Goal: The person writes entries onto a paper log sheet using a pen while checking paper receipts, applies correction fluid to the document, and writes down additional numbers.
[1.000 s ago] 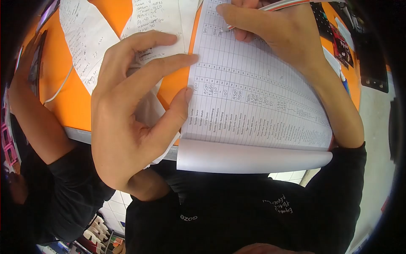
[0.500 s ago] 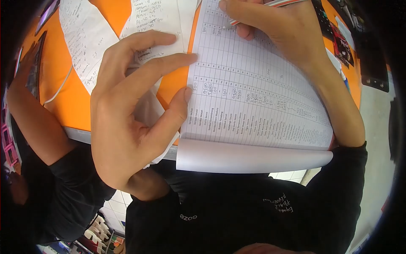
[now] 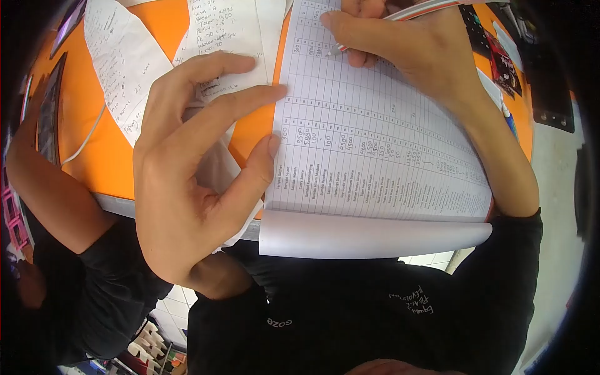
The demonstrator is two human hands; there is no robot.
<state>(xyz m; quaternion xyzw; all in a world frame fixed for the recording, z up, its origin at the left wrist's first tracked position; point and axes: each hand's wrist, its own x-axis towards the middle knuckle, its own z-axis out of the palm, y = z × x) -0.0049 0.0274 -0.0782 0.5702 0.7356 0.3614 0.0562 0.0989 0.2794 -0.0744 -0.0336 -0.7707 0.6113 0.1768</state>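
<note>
My right hand [image 3: 412, 53] is closed around a pen [image 3: 431, 7] with white, orange and grey stripes. The pen's tip rests at a column of handwritten numbers near the far left of a printed table sheet [image 3: 350, 81]. Item names and handwritten figures fill the sheet's rows, and its near end curls over as a rolled page [image 3: 375, 237]. My left hand [image 3: 194, 162] is spread, with thumb and index finger apart and fingertips at the sheet's left edge. Beneath and beyond it lie handwritten paper slips [image 3: 234, 31].
Another long handwritten slip [image 3: 115, 62] lies on the orange table [image 3: 150, 15]. A white cable [image 3: 87, 140] runs near a dark-framed device [image 3: 50, 112]. Another person's arm [image 3: 56, 194] reaches in at the left. A black keyboard [image 3: 478, 34] and a red packet [image 3: 503, 65] are at far right.
The sheet has shifted slightly left and towards me. My right hand and the pen tip have moved a little towards me, further down the number column. My left hand stays nearly in place.
</note>
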